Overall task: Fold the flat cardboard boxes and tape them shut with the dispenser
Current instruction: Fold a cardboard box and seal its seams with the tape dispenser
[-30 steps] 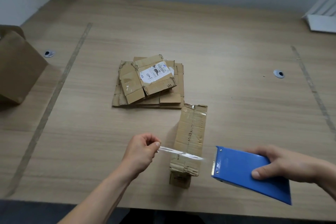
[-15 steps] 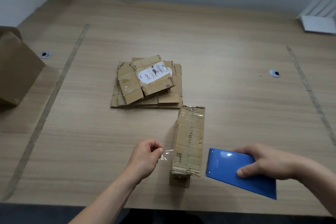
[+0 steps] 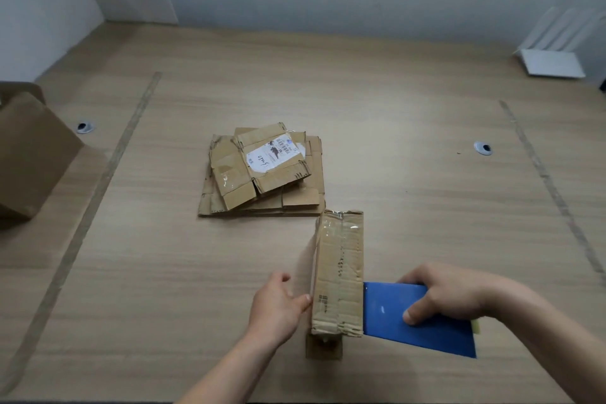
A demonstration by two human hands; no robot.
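Left hand [image 3: 278,307] flat, fingers straight, pressing the left side of the upright folded box [image 3: 339,275]. Right hand [image 3: 442,297] curled round the blue tape dispenser [image 3: 413,318], touching the box's right side.

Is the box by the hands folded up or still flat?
Folded up. The box stands up from the table between both hands, unlike the flat pile behind it.

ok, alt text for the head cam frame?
A person's left hand presses the side of a narrow upright folded cardboard box while the right hand holds a blue tape dispenser against its other side, on a wooden table. A stack of flat cardboard boxes lies behind.
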